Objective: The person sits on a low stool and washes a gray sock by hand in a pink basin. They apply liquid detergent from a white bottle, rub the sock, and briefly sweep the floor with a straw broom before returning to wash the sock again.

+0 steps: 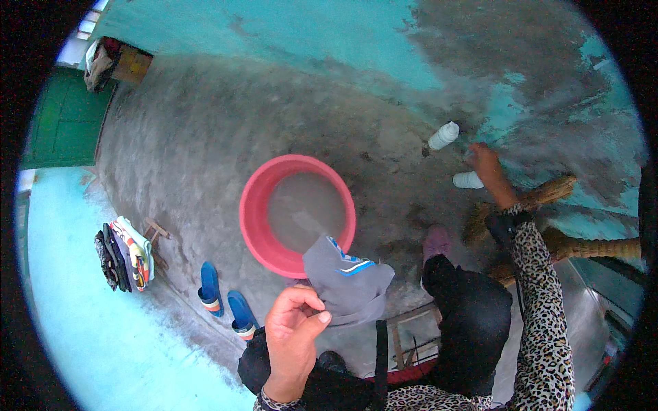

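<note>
My left hand [293, 331] is in front of my lap, thumb and forefinger pinching the edge of a grey cloth garment [354, 290] with a blue and white stripe. The garment hangs between my knees, and its upper corner overlaps the near rim of a pink plastic basin [252, 241]. Greyish water [308, 205] stands in the basin. My right hand [491, 169] is stretched far out to the right, blurred, above a white bottle [467, 180] that it partly covers. Another white bottle [444, 135] lies just beyond; whether my right fingers hold anything is unclear.
Blue slippers [209, 287] lie on the concrete floor [205, 128] at left, by folded clothes [128, 251] on a small wooden stool [155, 228]. Wooden logs [552, 192] are under my right forearm. A peeling turquoise wall [334, 36] runs along the far side, with a green door [69, 120] at left.
</note>
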The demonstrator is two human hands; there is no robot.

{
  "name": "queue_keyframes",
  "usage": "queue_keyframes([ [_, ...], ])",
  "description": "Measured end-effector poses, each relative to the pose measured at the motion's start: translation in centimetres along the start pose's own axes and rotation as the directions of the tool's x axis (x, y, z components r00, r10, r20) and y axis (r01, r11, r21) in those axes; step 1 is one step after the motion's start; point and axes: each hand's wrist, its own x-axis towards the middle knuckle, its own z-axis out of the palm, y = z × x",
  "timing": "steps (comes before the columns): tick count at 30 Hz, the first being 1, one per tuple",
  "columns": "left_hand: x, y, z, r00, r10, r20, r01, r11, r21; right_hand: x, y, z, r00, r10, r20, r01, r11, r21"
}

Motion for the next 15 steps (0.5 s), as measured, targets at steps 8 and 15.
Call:
queue_keyframes([
  [8, 1.1, -0.2, 1.1, 0.999, -0.017, -0.040, 0.017, 1.000, 0.004, -3.7, 3.9, 2.3, 0.983, 0.024, 0.183, 0.027, 0.962, -0.270],
  [15, 1.6, -0.3, 1.6, 1.000, -0.015, -0.019, 0.016, 0.999, 0.046, -3.2, 7.7, 6.6, 0.994, 0.043, 0.096, -0.040, 0.999, -0.027],
])
